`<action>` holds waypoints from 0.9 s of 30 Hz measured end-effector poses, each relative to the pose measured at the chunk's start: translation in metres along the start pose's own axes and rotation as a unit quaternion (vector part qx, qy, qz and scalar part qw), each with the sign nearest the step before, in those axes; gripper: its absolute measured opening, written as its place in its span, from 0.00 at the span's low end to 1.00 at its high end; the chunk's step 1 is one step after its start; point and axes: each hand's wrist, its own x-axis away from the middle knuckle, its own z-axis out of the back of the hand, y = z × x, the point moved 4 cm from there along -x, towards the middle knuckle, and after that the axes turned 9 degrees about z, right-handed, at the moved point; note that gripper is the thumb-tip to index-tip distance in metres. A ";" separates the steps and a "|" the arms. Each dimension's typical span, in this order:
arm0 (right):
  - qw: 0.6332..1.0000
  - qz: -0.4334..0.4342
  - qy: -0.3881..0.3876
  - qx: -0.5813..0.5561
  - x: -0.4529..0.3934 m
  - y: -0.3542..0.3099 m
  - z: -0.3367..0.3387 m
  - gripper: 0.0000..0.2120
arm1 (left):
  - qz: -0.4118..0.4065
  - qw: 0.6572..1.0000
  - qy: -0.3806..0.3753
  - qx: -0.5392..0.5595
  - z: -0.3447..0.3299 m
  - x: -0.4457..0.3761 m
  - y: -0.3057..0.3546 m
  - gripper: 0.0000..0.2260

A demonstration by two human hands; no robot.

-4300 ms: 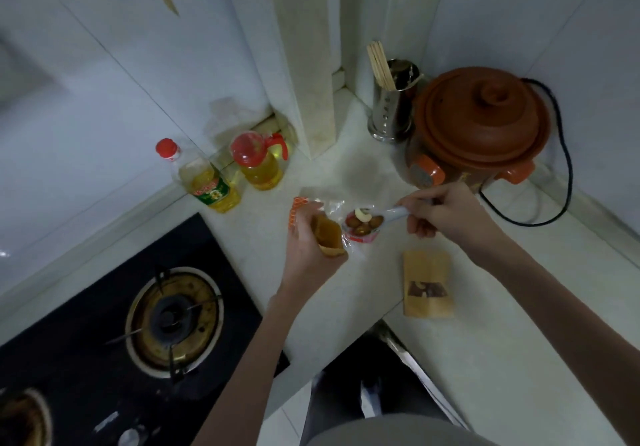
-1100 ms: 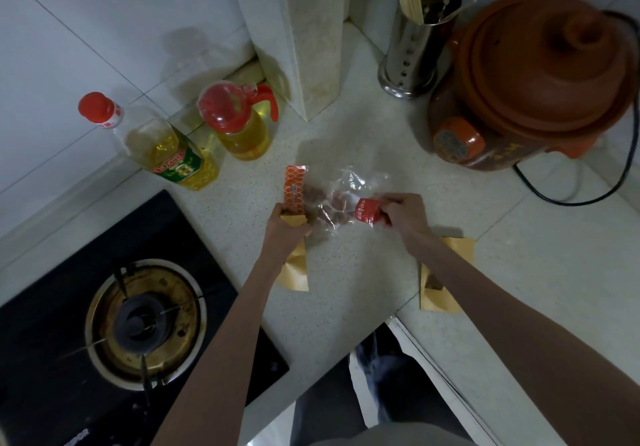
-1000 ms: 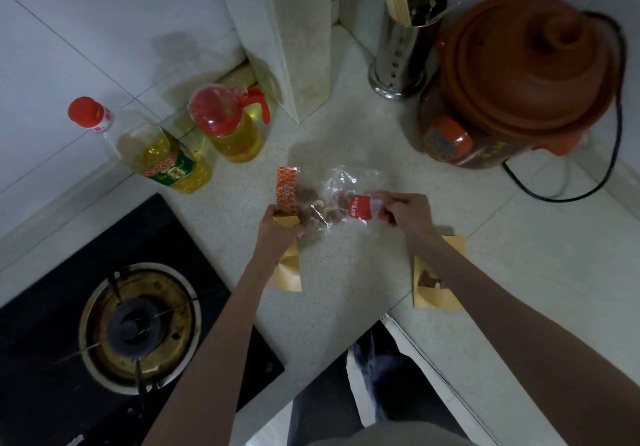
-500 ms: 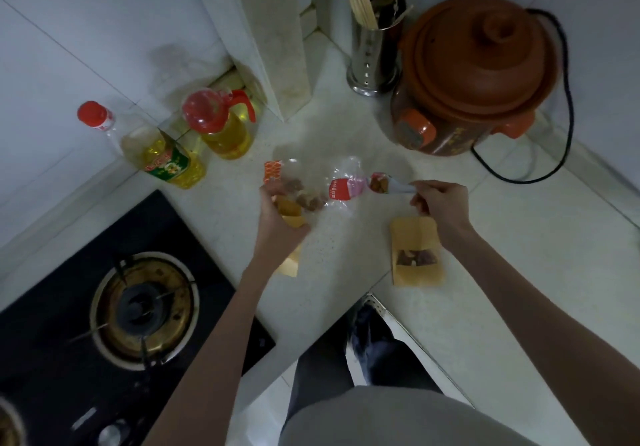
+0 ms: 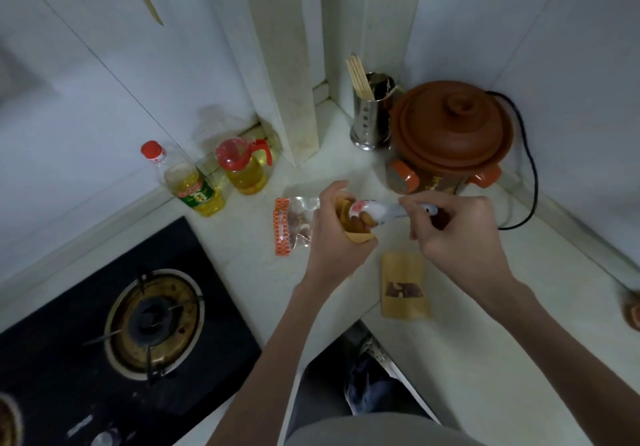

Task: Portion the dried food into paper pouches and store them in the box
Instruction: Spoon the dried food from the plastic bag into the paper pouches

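nearest on the pale counter (image 5: pixel 485 359) lies a filled paper pouch with a small window (image 5: pixel 403 286), flat and apart from both hands, just under the right wrist. above it the left hand (image 5: pixel 334 234) is curled round an open paper pouch (image 5: pixel 358 232), holding its mouth upward above the counter. the right hand (image 5: pixel 457 234) pinches the handle of a white spoon (image 5: pixel 377 210) between thumb and fingers; the spoon's bowl is tipped at the pouch mouth, with brown dried pieces (image 5: pixel 363 225) showing there, touching both spoon and pouch. just left of the left hand a clear plastic bag with an orange strip (image 5: pixel 289 225) lies on the counter, more dried food inside it; the hand covers its right edge.

to the left is a black gas stove (image 5: pixel 152 321). farther back stand an oil bottle with a red cap (image 5: pixel 187 182) and a red-lidded oil jug (image 5: pixel 244 168) against the wall. at the far right corner sits a brown clay cooker (image 5: pixel 450 140) with a black cord (image 5: pixel 526 182), and beside it a metal holder of chopsticks (image 5: pixel 369 116).
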 end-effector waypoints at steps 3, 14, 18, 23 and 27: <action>0.991 0.114 0.002 0.065 0.001 -0.019 0.006 0.07 | -0.006 1.000 -0.003 0.014 0.000 -0.002 0.015 0.45; 0.995 0.013 0.098 0.021 -0.002 0.005 0.031 0.09 | 0.088 0.994 -0.020 0.060 -0.008 0.007 0.014 0.43; 0.995 -0.033 0.098 0.014 0.002 0.037 0.035 0.14 | 0.129 0.985 -0.034 0.106 -0.021 -0.002 0.007 0.41; 0.988 -0.139 0.015 -0.061 0.028 0.075 0.009 0.11 | 0.184 0.968 -0.095 0.143 -0.051 -0.007 0.003 0.36; 0.988 -0.140 -0.065 -0.028 0.051 0.090 -0.005 0.05 | 0.201 0.963 -0.119 0.134 -0.072 -0.007 0.005 0.33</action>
